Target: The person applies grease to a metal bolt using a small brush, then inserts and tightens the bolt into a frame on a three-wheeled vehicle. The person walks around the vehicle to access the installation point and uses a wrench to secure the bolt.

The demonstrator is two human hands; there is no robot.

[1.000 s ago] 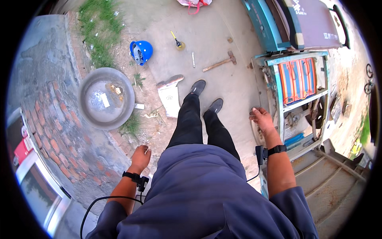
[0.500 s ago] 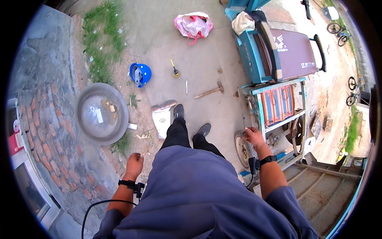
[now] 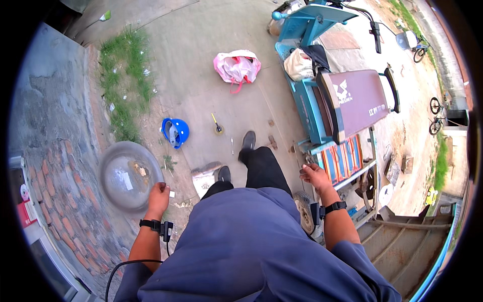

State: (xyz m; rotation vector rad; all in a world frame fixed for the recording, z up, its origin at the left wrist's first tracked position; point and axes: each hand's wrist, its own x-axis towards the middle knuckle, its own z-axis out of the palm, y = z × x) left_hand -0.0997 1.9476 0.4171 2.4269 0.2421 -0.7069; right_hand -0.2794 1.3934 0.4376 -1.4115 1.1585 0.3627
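Observation:
My left hand [image 3: 159,197] hangs with its fingers curled in, nothing visible in it, near the right rim of a wide grey metal basin [image 3: 109,183]. A white piece and some brown matter lie in the basin. My right hand [image 3: 315,176] is loosely bent, its fingers a little apart and nothing in them. It is nearest to the red, blue and orange striped panel [image 3: 342,160] in the frame of a blue cargo tricycle [image 3: 312,111]. Ahead of my shoes lie a slim silver tool [image 3: 232,145] and a hammer head [image 3: 272,142]; my leg hides the handle.
A blue hard hat [image 3: 177,133] sits upturned beside the basin. Farther ahead are a yellow-handled tool [image 3: 217,124] and a pink-and-white bag [image 3: 239,68]. A white sack [image 3: 202,182] lies by my left shoe. A brick-patched wall [image 3: 65,201] runs along the left.
I have stepped forward, my right foot now in front. The tools, bag and tricycle sit lower in view. My left hand has risen toward the basin; my right hand stays beside the tricycle.

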